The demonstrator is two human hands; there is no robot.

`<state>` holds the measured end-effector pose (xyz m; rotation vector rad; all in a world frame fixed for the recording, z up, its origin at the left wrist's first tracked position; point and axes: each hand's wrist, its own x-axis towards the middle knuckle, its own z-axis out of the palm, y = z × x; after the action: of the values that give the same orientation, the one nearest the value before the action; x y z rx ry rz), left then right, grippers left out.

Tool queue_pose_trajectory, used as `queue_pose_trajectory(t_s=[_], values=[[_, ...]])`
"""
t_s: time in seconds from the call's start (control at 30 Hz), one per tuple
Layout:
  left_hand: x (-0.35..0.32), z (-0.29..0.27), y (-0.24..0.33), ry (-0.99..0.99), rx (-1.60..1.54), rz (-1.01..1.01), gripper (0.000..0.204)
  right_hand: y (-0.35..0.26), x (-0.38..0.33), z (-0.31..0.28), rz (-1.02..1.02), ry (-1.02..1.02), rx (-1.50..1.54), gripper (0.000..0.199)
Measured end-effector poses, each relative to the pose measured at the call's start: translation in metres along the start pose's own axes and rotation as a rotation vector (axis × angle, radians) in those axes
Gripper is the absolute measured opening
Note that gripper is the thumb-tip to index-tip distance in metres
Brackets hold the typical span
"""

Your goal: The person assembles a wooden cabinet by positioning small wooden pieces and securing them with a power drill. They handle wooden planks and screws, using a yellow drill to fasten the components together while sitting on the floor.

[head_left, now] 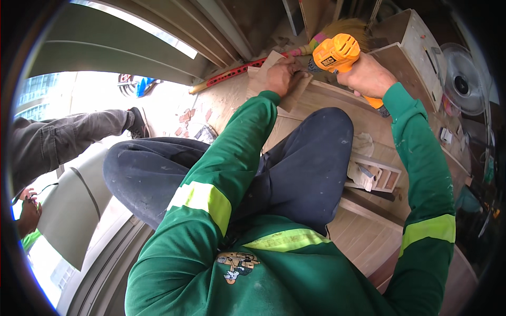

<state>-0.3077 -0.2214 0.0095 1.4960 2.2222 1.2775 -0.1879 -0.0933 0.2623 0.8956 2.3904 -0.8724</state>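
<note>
My right hand (370, 75) is wrapped round the grip of a yellow cordless drill (337, 51). The drill's front points left, toward my left hand, and its dark nose is partly hidden. My left hand (283, 76) is closed on a thin brown piece of board (294, 98), fingers over its upper part. Another part of similar brown board shows beyond the knuckles; whether it is the same piece I cannot tell. Just right of the left hand runs a pale wooden frame edge (337, 90).
A red level (226, 77) lies beyond my left hand, near a straw broom (345, 29). At right stand a wooden box (421, 52) and a fan (462, 83). A small compartmented wooden piece (387, 178) sits beside my knee. Another person's leg (79, 129) reaches in from the left.
</note>
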Motion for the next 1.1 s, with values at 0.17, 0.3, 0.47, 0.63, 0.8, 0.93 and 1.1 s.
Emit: queue_pose_trajectory(t_s=[0.17, 0.3, 0.47, 0.63, 0.8, 0.93, 1.1], values=[[0.002, -0.001, 0.000, -0.020, -0.040, -0.015, 0.023, 0.002, 0.000, 0.000, -0.006, -0.008, 0.041, 0.031], [0.002, -0.002, -0.001, -0.019, -0.086, 0.002, 0.022, 0.006, 0.002, 0.000, -0.004, -0.007, 0.047, 0.032], [0.003, -0.002, -0.004, -0.045, -0.124, 0.012, 0.021, 0.000, 0.000, -0.004, 0.018, -0.019, 0.004, 0.033], [0.002, -0.002, -0.004, -0.025, -0.093, 0.003, 0.023, 0.001, 0.004, -0.003, 0.037, -0.030, 0.011, 0.034], [0.002, -0.004, -0.002, -0.024, -0.026, 0.007, 0.026, 0.000, 0.004, -0.004, 0.055, -0.034, 0.009, 0.034], [0.001, -0.005, -0.001, -0.029, -0.004, 0.006, 0.029, 0.002, 0.006, -0.002, 0.054, -0.027, 0.021, 0.033], [0.004, -0.004, 0.007, -0.112, -0.047, -0.106, 0.026, 0.000, 0.002, -0.002, 0.051, -0.025, 0.034, 0.030]])
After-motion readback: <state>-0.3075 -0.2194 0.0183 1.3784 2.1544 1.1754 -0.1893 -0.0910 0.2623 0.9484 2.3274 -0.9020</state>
